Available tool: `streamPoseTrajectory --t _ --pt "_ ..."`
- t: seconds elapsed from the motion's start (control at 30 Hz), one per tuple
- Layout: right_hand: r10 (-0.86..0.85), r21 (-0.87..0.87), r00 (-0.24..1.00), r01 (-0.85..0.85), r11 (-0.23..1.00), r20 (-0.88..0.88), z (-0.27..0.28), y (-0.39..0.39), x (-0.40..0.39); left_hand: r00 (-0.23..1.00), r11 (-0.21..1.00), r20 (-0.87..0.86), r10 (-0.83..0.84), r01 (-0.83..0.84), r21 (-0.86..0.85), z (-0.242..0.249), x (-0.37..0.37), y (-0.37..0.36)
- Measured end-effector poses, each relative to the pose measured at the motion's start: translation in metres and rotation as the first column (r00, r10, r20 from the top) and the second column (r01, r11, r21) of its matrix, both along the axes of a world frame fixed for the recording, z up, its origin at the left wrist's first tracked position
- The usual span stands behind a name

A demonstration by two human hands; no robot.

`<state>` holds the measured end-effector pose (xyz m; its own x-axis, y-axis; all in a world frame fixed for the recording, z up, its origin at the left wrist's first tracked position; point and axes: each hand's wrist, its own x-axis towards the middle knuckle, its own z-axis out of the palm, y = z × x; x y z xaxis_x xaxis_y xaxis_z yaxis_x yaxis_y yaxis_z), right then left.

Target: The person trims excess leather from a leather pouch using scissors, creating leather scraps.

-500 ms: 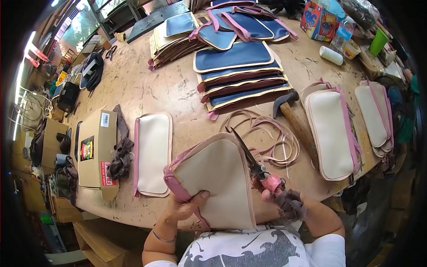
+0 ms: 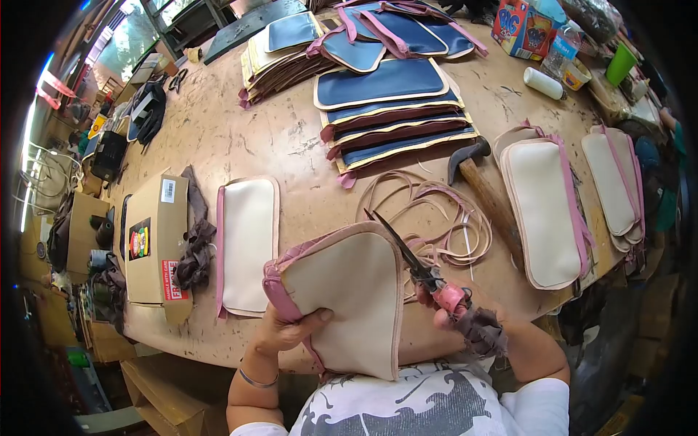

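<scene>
My left hand (image 2: pixel 294 327) grips a cream leather panel (image 2: pixel 356 291) by its pink-edged left side, thumb on top. The panel is tilted up in front of my shirt, over the table's near edge. In my right hand (image 2: pixel 445 314) is a pair of scissors (image 2: pixel 408 254), with pink and dark wrapping round the handles. The dark blades point up and left, near the panel's right edge and apart from it. Whether the blades are fully closed is hard to make out. Behind them lies a heap of thin leather strips (image 2: pixel 465 232).
A hammer (image 2: pixel 487 196) rests right of the strips. Cream panels lie left (image 2: pixel 251 247) and right (image 2: pixel 542 211). Stacked blue panels (image 2: pixel 385 87) stand at the back centre. A cardboard box (image 2: pixel 155 247) is at the left, a bottle (image 2: pixel 558 58) at the back right.
The panel and my left hand have shifted slightly left. My right hand with the scissors has moved a little lower and to the right, farther from the panel.
</scene>
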<state>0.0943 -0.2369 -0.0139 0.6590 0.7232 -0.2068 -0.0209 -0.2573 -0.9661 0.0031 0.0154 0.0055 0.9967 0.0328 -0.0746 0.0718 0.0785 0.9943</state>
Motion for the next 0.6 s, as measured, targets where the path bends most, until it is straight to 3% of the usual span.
streamPoseTrajectory --t 0.23,0.3,0.33,0.4,0.47,0.6 --pt "-0.024 -0.024 0.971 0.019 1.000 -0.238 0.032 0.000 0.008 0.996 0.999 -0.076 -0.044 0.043 -0.017 0.004 0.003 0.005" --pt "-0.046 0.026 0.991 0.050 0.998 -0.127 0.024 -0.001 0.006 0.996 0.999 -0.091 -0.021 0.018 -0.030 0.005 0.004 0.005" --pt "-0.054 0.054 0.998 0.052 0.997 0.039 0.009 -0.003 0.004 0.996 1.000 -0.090 0.002 -0.004 -0.023 0.005 0.005 0.005" --pt "-0.042 0.068 0.982 0.030 0.997 0.184 0.006 -0.005 0.004 0.996 1.000 -0.088 0.022 -0.024 -0.019 0.006 0.006 0.005" --pt "0.005 0.043 0.990 -0.011 0.999 0.144 0.020 -0.009 0.009 0.996 1.000 -0.086 0.018 -0.020 -0.024 0.008 0.006 0.007" --pt "0.109 -0.055 0.946 -0.096 0.994 0.307 0.027 -0.015 0.013 0.995 0.997 -0.079 -0.067 0.071 0.043 0.010 0.006 0.015"
